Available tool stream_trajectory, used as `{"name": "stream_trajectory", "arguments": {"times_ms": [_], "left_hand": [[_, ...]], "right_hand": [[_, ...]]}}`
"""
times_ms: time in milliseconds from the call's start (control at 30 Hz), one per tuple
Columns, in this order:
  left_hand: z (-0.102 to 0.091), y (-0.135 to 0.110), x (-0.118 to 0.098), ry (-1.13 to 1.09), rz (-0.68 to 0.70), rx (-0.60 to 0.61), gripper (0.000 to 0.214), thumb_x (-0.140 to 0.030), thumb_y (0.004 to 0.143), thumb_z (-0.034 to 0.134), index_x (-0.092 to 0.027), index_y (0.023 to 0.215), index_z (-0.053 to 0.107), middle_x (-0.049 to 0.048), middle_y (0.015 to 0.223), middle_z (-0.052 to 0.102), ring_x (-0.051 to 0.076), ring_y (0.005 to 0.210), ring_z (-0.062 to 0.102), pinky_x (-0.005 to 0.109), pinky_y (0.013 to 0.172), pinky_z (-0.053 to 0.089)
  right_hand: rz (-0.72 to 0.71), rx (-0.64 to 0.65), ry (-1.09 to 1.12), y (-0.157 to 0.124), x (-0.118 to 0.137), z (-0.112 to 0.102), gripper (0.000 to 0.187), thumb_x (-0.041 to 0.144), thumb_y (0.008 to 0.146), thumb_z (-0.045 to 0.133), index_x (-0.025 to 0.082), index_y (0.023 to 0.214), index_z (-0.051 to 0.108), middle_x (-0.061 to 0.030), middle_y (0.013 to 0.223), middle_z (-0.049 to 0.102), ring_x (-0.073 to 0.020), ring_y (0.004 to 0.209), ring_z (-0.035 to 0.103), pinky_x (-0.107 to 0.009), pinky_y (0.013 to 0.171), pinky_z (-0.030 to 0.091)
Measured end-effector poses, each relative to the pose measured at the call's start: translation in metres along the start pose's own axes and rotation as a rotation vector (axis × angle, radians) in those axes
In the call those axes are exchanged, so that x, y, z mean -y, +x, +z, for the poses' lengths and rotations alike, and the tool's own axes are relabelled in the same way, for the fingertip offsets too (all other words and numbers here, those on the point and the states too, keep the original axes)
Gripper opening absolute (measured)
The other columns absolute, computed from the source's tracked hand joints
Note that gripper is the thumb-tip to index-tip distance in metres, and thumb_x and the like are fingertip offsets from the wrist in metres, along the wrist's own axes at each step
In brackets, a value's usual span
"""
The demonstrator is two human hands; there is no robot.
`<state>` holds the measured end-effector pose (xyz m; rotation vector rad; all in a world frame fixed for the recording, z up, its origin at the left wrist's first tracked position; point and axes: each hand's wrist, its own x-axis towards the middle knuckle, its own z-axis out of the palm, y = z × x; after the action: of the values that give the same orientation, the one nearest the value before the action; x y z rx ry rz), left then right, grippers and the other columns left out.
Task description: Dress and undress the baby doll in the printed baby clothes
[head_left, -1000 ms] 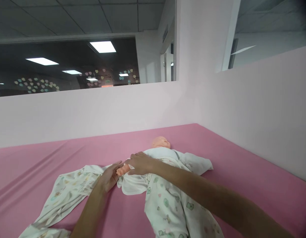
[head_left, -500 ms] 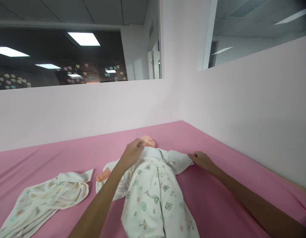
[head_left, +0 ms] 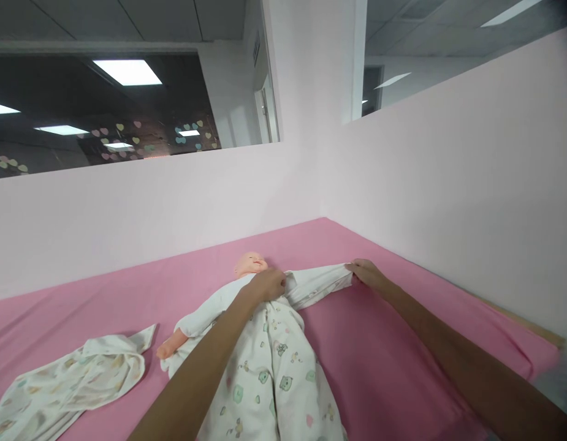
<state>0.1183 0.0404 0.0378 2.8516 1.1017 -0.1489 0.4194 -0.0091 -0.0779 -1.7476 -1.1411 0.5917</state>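
A baby doll point(head_left: 251, 263) lies on its back, its head toward the far wall, dressed in a white top and patterned trousers point(head_left: 283, 380). My right hand point(head_left: 366, 271) pinches the cuff end of the white sleeve point(head_left: 320, 283), which is stretched out to the right. At the doll's chest, near the shoulder, my left hand point(head_left: 270, 285) is closed on the white top. One bare doll arm point(head_left: 171, 343) pokes out of the other sleeve on the left. No doll hand shows at the stretched cuff.
A second patterned baby garment point(head_left: 76, 380) lies crumpled at the left on the pink sheet point(head_left: 379, 361). White walls point(head_left: 449, 184) with windows close in the bed at the back and right.
My left hand has moved right and down from near the doll's head to its chest. My right hand has drawn the sleeve out taut, and the view has shifted slightly.
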Motion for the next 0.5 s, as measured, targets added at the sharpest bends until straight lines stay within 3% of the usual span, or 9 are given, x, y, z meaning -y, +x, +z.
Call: {"name": "stream_trajectory", "arguments": {"times_ms": [200, 400, 500], "left_hand": [[-0.003, -0.008, 0.002, 0.044, -0.034, -0.006, 0.018, -0.008, 0.071, 0.048, -0.017, 0.076, 0.063, 0.0052, 0.084, 0.068, 0.018, 0.076, 0.060, 0.024, 0.056, 0.036], [0.001, -0.003, -0.005, 0.099, -0.035, -0.021, 0.038, -0.012, 0.073, 0.050, -0.020, 0.108, 0.064, 0.0095, 0.107, 0.067, 0.023, 0.095, 0.062, 0.028, 0.069, 0.045], [0.004, 0.008, -0.016, 0.139, -0.019, -0.033, 0.044, -0.013, 0.075, 0.050, -0.022, 0.116, 0.063, 0.0125, 0.113, 0.065, 0.028, 0.100, 0.061, 0.035, 0.078, 0.047]], "right_hand": [[0.066, -0.125, -0.056, 0.006, -0.006, -0.009, 0.024, 0.039, 0.083, 0.040, 0.020, 0.069, 0.045, 0.0010, 0.057, 0.049, -0.0119, 0.051, 0.044, -0.024, 0.049, 0.035], [0.040, -0.250, -0.396, -0.019, 0.012, 0.009, 0.013, 0.029, 0.077, 0.048, 0.017, 0.083, 0.051, -0.0072, 0.078, 0.057, -0.0215, 0.073, 0.053, -0.033, 0.066, 0.037], [-0.063, -0.265, -0.523, -0.033, 0.039, 0.030, 0.026, 0.025, 0.078, 0.049, 0.013, 0.101, 0.054, -0.0145, 0.101, 0.057, -0.0276, 0.096, 0.052, -0.039, 0.082, 0.035]]}}
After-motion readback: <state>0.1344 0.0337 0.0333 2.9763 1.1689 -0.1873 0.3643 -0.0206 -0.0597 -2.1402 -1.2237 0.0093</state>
